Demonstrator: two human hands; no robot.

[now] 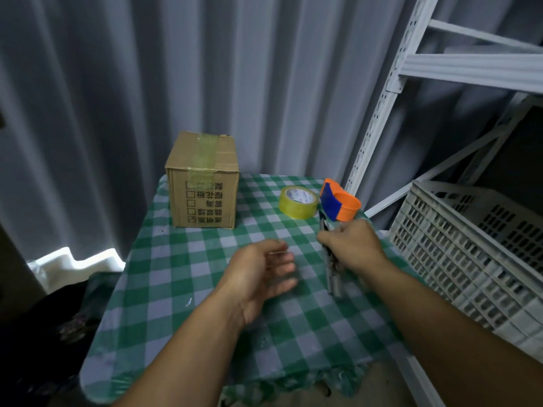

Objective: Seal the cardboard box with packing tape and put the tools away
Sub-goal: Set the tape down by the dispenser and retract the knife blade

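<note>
Bare tablecloth lies open; box, tape roll and dispenser crowd the far edge.

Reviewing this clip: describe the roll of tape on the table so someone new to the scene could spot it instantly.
Start at the green-checked tablecloth and go to its far right part, right of the cardboard box. The tape roll lies flat there, just left of the orange-and-blue dispenser. It is the only yellowish translucent ring, with a white printed core.

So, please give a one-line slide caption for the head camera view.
Right hand grips a grey tool beside the taped brown cardboard box, yellow tape roll and orange-blue tape dispenser; left hand open.
</note>
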